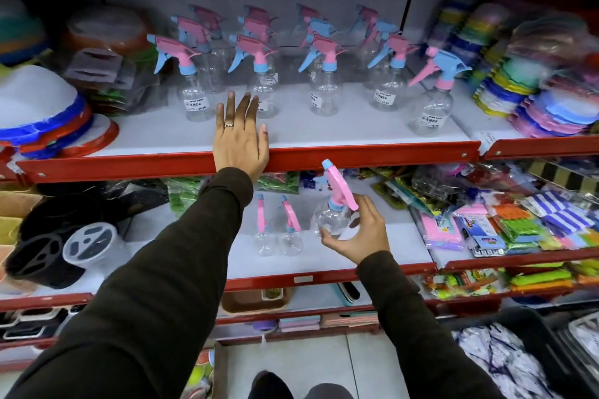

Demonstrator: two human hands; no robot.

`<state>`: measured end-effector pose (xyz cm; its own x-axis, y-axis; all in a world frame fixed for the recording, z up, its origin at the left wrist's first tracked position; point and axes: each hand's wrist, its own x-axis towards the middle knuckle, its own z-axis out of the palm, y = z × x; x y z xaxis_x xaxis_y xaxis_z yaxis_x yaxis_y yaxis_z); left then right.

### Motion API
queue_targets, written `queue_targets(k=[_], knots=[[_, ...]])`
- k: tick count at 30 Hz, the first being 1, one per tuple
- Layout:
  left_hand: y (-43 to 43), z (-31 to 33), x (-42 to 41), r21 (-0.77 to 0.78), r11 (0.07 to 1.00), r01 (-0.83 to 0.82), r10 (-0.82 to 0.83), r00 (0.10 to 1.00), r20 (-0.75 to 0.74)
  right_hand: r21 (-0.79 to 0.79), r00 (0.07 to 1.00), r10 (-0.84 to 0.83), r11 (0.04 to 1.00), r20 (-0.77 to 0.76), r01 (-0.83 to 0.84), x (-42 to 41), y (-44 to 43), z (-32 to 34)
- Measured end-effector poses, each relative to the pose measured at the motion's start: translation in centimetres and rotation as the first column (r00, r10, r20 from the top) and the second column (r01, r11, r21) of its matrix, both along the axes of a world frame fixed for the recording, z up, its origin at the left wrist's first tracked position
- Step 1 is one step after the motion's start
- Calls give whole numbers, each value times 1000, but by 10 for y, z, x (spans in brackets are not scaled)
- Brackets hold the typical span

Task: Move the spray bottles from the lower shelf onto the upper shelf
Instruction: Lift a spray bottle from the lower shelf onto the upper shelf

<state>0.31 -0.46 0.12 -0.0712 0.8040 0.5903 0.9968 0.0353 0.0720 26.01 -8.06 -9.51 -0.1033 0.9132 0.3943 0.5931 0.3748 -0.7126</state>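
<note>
Right hand [355,230] cups a clear round spray bottle [334,214]; left hand [241,136] lies flat, empty, on the upper shelf [356,131].

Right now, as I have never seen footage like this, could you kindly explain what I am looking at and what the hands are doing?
This is one picture from a camera worn on a person's head, looking down at their own arms before shop shelving. The left hand lies open and flat on the upper shelf, where many clear spray bottles already stand. The right hand grips a tilted spray bottle with a pink trigger head, over the lower shelf. Two more small bottles wait there.
</note>
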Motion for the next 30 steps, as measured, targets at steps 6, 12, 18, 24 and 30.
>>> queue_targets(k=[6,12,18,24,30], knots=[[-1,1,0,-6,1000,5,-5,1000,1,237,997,-14,971,-80,33,6,17,66],[-1,1,-1,-2,1000,5,-5,1000,-2,341,986,-63,933,-157,114,8,45,119],[1,1,-1,14,1000,15,-15,1000,2,224,968,-151,955,-202,196,8,80,139],[2,1,-1,33,999,9,-9,1000,-3,63,963,-244,965,-117,253,-9,117,138],[4,0,-2,31,1000,4,-4,1000,0,-15,973,-220,975,-72,220,-26,130,133]])
